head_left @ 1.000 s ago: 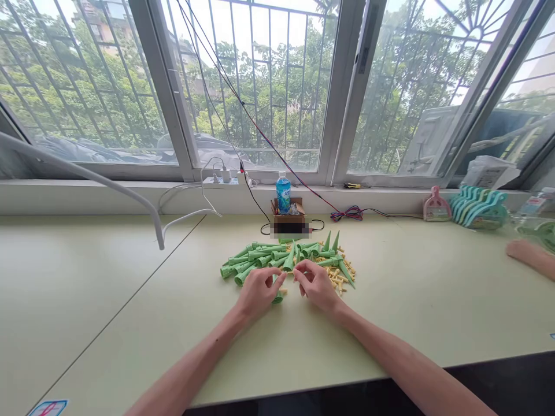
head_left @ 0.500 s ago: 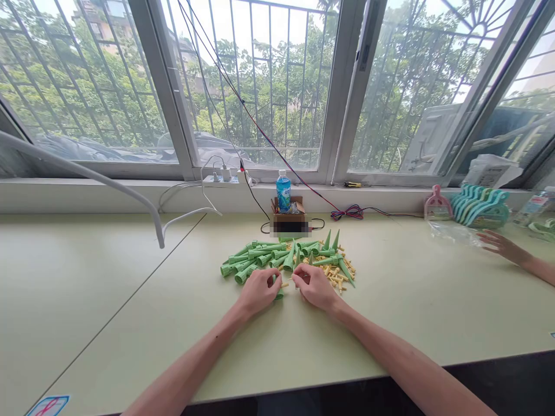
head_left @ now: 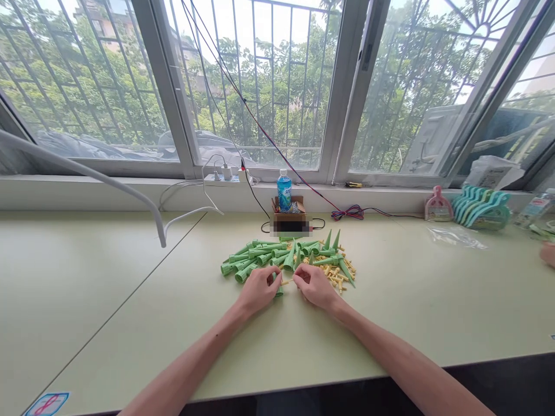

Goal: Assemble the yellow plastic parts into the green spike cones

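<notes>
Yellow peg [head_left: 285, 283]: it lies between the two hands, slightly below the middle of the frame; its long axis runs roughly from left to right, one end at the left hand [head_left: 259, 287], the other directed to the right hand [head_left: 313, 283].
Nearer hand: the left one; the peg comes out just beside its thumb.
Left hand: fingers closed on a green cone [head_left: 278, 293] (only its lower part shows, under the thumb).
Right hand: thumb and forefinger are close together near a thin pale tip [head_left: 291, 281]; whether they pinch it, I cannot tell.
Green cone pile [head_left: 265, 252]: at the centre of the frame, on the table [head_left: 173, 323], beyond both hands.
Loose yellow pegs [head_left: 336, 276]: right of centre, just beside the right hand.
</notes>
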Demonstrator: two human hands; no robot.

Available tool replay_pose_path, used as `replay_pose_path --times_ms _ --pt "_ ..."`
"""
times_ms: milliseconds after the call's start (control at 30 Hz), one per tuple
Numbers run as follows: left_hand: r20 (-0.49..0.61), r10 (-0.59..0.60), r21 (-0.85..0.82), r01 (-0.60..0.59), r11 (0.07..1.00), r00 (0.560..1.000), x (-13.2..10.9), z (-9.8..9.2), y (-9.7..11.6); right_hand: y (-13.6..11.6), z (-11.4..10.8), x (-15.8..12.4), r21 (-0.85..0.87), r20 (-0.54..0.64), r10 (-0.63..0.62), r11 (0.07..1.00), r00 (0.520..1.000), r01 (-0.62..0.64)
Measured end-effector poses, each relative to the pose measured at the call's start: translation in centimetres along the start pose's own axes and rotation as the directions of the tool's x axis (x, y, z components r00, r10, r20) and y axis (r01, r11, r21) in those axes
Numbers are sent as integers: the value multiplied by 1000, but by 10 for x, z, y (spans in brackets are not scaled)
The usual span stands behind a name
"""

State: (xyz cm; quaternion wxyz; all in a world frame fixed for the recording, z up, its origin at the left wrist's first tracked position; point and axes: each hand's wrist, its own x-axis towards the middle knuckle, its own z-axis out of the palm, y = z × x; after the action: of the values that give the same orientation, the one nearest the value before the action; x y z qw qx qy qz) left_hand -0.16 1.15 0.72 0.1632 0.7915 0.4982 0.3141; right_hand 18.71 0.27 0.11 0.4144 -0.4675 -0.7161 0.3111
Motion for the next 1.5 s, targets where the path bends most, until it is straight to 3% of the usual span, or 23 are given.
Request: replay_pose_path --times_ms 600,1500 --pt "-33 65 -47 -66 997 997 -1 4 2 6 4 -2 175 105 4 984 994 -22" --pt "-28 93 -37 -94 995 995 -2 4 4 10 8 0 220 135 5 975 991 -35"
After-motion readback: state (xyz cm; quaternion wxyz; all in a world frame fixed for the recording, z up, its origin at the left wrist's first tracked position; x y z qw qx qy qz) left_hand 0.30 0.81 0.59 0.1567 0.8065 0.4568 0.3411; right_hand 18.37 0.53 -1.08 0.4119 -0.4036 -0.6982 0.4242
